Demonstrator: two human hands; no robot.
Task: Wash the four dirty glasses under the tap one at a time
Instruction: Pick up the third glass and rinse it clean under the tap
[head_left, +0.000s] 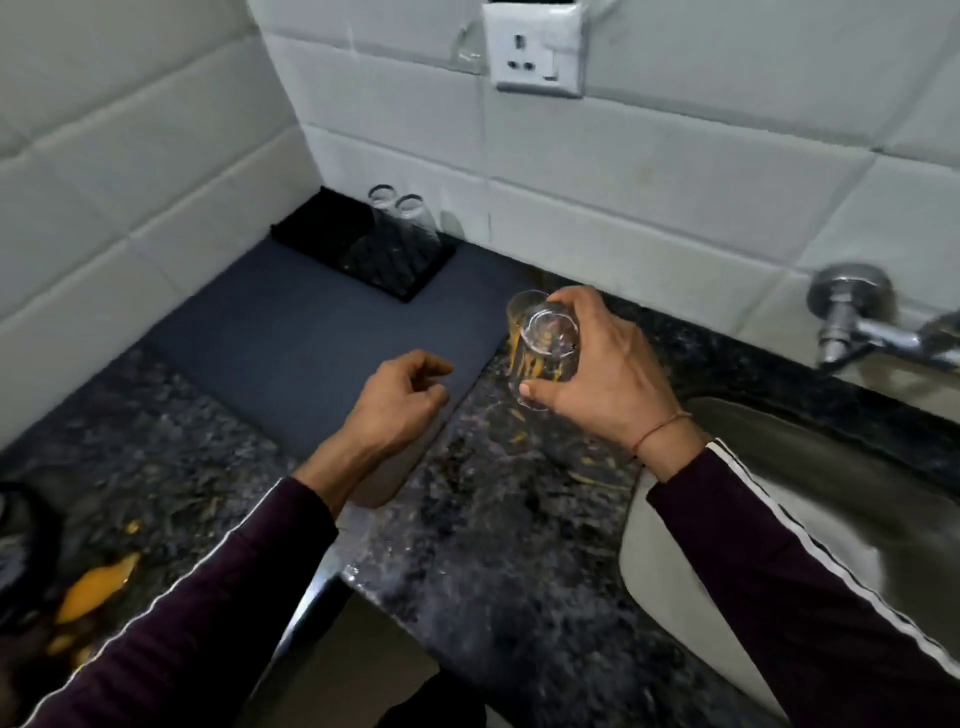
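Here the right hand (602, 374) wraps fingers and thumb round a clear drinking glass (545, 353) streaked orange, held above the granite counter (467, 519) just left of the steel sink (779, 493), its long axis tilted with one round end turned up toward the camera. The left hand (400, 400) hangs loosely curled, holding nothing, over the near edge of the grey mat (291, 332). Two upturned glasses (397, 218) stand on a black tray (322, 223) in the far corner, well apart, and the wall tap (872, 332) sits beyond the sink.

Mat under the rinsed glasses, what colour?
Dark blue-grey mat, plain, in the head view.
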